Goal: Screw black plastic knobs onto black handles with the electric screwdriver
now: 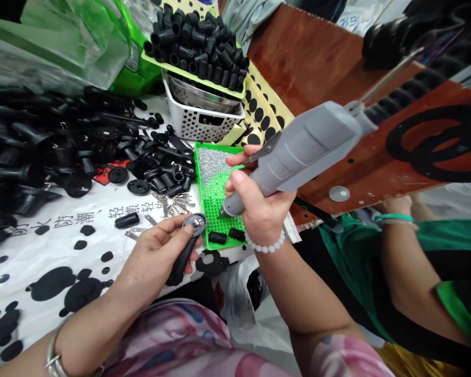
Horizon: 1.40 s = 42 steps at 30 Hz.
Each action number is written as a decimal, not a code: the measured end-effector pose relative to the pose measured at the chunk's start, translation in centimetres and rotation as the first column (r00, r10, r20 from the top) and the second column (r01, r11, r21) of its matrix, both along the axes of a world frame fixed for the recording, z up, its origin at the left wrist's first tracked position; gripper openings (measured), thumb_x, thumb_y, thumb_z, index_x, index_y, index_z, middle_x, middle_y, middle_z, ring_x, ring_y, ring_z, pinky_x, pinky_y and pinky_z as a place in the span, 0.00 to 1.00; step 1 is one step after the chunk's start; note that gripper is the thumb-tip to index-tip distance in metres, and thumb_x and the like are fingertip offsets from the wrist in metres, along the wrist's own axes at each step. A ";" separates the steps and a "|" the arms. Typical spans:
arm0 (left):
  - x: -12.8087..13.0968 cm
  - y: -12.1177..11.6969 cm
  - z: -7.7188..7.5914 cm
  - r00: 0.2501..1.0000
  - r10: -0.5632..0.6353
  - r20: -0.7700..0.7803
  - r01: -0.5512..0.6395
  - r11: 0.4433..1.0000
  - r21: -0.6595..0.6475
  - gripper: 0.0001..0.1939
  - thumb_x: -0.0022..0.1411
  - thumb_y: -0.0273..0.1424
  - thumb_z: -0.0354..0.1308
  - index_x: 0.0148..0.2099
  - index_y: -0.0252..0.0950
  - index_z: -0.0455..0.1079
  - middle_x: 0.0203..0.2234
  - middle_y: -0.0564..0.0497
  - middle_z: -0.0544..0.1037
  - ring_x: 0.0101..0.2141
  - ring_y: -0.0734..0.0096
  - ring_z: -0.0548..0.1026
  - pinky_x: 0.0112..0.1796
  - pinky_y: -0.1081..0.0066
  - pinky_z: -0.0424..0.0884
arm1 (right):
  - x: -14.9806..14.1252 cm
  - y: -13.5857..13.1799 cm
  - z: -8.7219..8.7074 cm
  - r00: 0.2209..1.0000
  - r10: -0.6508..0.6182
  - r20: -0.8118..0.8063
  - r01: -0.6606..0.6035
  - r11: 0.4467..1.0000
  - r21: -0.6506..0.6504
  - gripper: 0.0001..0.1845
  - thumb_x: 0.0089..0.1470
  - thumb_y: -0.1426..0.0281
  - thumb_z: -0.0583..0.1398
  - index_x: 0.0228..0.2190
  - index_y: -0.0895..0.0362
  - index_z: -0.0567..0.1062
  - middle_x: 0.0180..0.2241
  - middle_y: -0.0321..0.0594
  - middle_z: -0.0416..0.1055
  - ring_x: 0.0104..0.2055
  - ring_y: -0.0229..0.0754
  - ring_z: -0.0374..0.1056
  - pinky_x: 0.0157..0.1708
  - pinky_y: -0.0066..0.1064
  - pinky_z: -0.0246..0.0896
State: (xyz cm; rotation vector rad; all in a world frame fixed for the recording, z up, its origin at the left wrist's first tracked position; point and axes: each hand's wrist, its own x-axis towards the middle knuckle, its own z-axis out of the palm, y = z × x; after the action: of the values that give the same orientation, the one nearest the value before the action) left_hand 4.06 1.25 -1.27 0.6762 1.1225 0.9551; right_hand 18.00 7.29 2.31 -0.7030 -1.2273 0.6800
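Note:
My left hand (pixel 165 246) is closed on a black plastic part with a round head and a handle (pixel 179 264), its thumb pressed by the head, where a small metal piece shows. In my right hand (pixel 259 201) is a grey electric screwdriver (pixel 306 144), tilted with its tip low over a green perforated tray (pixel 215 196). Small silver screws (pixel 214 165) fill the far part of that tray. Near its front edge lie two black cylinders (pixel 227 236). Whether the tip touches anything, I cannot tell.
Black plastic parts (pixel 82 141) heap up on the left. Flat metal pieces (pixel 176 203) lie beside the green tray. Behind it, a white basket (pixel 206 118) stands below a pile of black tubes (pixel 200 47). At right are a brown board (pixel 329 57) and another person's arm (pixel 408 256).

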 end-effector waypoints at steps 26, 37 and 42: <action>-0.2 -0.1 -0.3 0.999 -0.028 0.035 0.027 0.999 0.026 0.28 0.47 0.31 0.65 0.51 0.31 0.65 0.23 0.55 0.72 0.22 0.75 0.69 0.19 0.77 0.70 | 0.4 -0.8 2.9 0.999 -0.039 0.019 0.038 0.998 0.054 0.12 0.46 0.72 0.62 0.37 0.54 0.72 0.32 0.35 0.72 0.22 0.34 0.66 0.20 0.28 0.66; 0.0 -0.1 0.2 0.999 -0.037 0.027 0.035 0.998 0.050 0.25 0.48 0.30 0.63 0.49 0.29 0.65 0.19 0.58 0.70 0.18 0.77 0.69 0.18 0.78 0.68 | -2.6 -3.4 4.5 0.994 0.097 0.059 -0.098 0.995 0.020 0.14 0.48 0.72 0.61 0.40 0.51 0.70 0.36 0.33 0.72 0.25 0.34 0.67 0.31 0.30 0.70; 0.1 -0.1 0.5 0.999 -0.036 0.038 0.034 0.998 0.051 0.26 0.48 0.30 0.61 0.50 0.27 0.63 0.19 0.59 0.69 0.16 0.78 0.67 0.16 0.78 0.66 | -3.1 -3.1 3.6 0.986 0.013 0.166 -0.005 0.999 -0.046 0.13 0.51 0.66 0.59 0.41 0.48 0.67 0.36 0.35 0.73 0.27 0.39 0.69 0.33 0.36 0.70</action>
State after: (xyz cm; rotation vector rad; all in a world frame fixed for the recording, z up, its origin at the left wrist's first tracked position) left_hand 4.12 1.15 -0.82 0.7131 1.0521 0.9651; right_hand 14.92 4.19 5.92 -0.8050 -1.3719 0.6691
